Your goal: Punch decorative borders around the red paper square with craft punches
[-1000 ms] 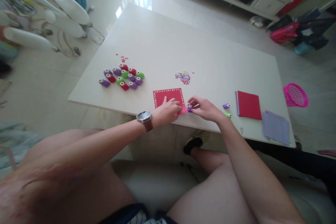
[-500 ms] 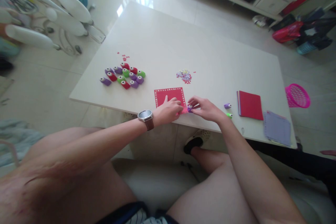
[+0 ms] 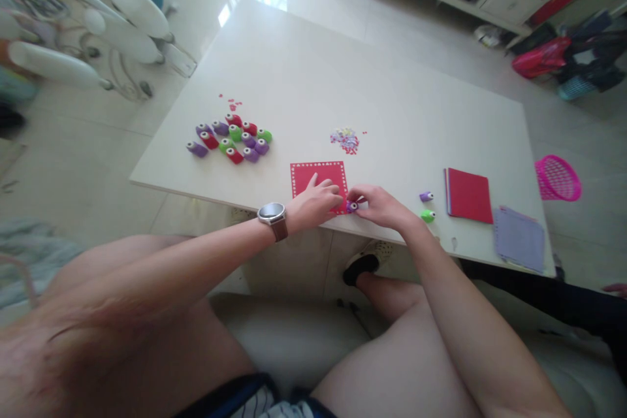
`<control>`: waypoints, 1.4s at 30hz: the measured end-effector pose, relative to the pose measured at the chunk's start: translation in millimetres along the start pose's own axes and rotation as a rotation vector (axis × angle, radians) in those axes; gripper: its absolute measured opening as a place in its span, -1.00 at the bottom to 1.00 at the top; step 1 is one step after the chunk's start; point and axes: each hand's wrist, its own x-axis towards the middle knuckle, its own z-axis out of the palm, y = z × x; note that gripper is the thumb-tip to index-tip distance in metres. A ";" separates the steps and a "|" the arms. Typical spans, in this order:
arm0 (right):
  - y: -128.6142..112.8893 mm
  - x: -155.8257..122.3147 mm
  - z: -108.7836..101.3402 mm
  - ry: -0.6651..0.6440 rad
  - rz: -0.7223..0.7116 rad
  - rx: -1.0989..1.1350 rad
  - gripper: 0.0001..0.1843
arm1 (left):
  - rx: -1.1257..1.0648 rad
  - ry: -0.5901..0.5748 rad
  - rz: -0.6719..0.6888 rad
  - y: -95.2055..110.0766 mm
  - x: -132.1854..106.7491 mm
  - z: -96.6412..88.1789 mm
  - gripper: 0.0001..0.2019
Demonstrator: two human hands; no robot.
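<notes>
A red square of paper [image 3: 302, 180], with a row of small punched holes along its borders, lies at the near edge of the table. My left hand [image 3: 321, 201], with a watch on the wrist, rests on the paper with its thumb and fingers apart. In the fingers of my right hand [image 3: 375, 202] is a purple craft punch [image 3: 352, 208] with a white-ringed top, at the paper's lower right corner. Whether the paper's edge sits inside the punch, I cannot tell. To the right of this hand lie another purple punch [image 3: 426, 196] and a green punch [image 3: 428, 216].
Several purple, red and green punches [image 3: 235, 134] stand grouped at the table's left, near red paper bits [image 3: 233, 104]. Beyond the paper lies a pile of small cut-outs [image 3: 347, 140]. Red paper sheets [image 3: 469, 196] and greyish sheets [image 3: 519, 238] are at right, near a pink basket [image 3: 560, 177].
The purple punch in my right hand has shifted slightly down and left, onto the paper's corner. The lighter, raised-looking strip at that corner no longer shows. My left hand stays on the paper.
</notes>
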 end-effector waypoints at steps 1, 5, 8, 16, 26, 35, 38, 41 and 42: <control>-0.7 -0.4 -1.1 0.005 0.007 -0.001 -0.70 | -0.002 0.021 -0.016 -1.0 0.6 0.1 -0.87; 0.3 -3.0 -7.6 0.030 0.154 0.013 -0.81 | -0.039 0.044 -0.170 -4.6 2.8 1.9 -0.86; 3.4 -3.8 -9.8 0.012 0.269 0.044 -0.78 | -0.064 0.007 -0.245 -6.6 3.4 5.7 -0.86; 7.1 -0.9 -2.9 0.008 0.273 0.144 -0.82 | -0.064 -0.024 -0.254 -8.2 4.9 10.5 -0.89; 8.2 1.8 -2.4 0.032 0.267 0.134 -0.85 | -0.106 -0.041 -0.268 -7.5 7.7 9.3 -0.76; 3.3 15.0 -2.1 0.042 0.415 0.082 -0.77 | -0.055 -0.080 -0.370 8.2 21.1 1.5 -0.42; -0.1 20.0 -2.9 0.030 0.484 -0.017 -0.78 | -0.026 -0.098 -0.399 11.3 25.7 0.4 -0.35; -3.7 24.4 -2.3 0.008 0.537 -0.098 -0.79 | -0.012 -0.125 -0.420 12.7 28.5 -1.1 -0.31; -4.9 25.7 -1.7 0.002 0.548 -0.118 -0.80 | -0.008 -0.131 -0.426 13.1 29.2 -1.9 -0.31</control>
